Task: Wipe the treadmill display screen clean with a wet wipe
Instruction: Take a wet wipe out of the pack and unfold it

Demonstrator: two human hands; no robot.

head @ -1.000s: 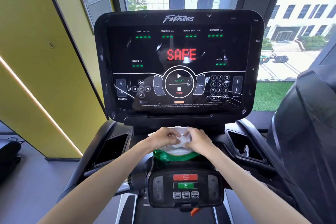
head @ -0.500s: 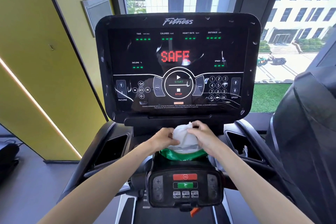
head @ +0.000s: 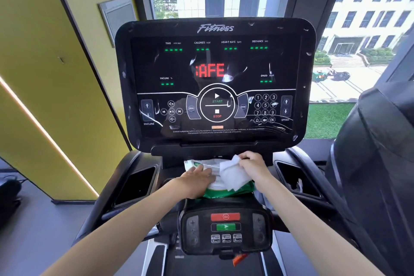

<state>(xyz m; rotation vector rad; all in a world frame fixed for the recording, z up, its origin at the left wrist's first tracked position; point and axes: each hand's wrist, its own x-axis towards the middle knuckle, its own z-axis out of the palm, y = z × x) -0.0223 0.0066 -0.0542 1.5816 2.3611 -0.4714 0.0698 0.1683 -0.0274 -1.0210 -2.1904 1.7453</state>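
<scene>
pinching the wet wipe (head: 233, 177) by its upper corner, the right hand (head: 254, 163) held it just over the green wipe pack (head: 226, 192), below the treadmill display screen (head: 215, 87). the left hand (head: 197, 179) pressed flat on the pack, its grip spread. the sheet looked light, limp and damp; it would likely fold on itself, so bunching it into a pad seemed wise.

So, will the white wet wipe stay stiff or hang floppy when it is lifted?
Probably floppy: the thin white wet wipe droops in creased folds below the right hand pinching it. Likely very light, since one pinch carries it. The soft green and white wipe pack may slide, so the left hand presses it down.
</scene>
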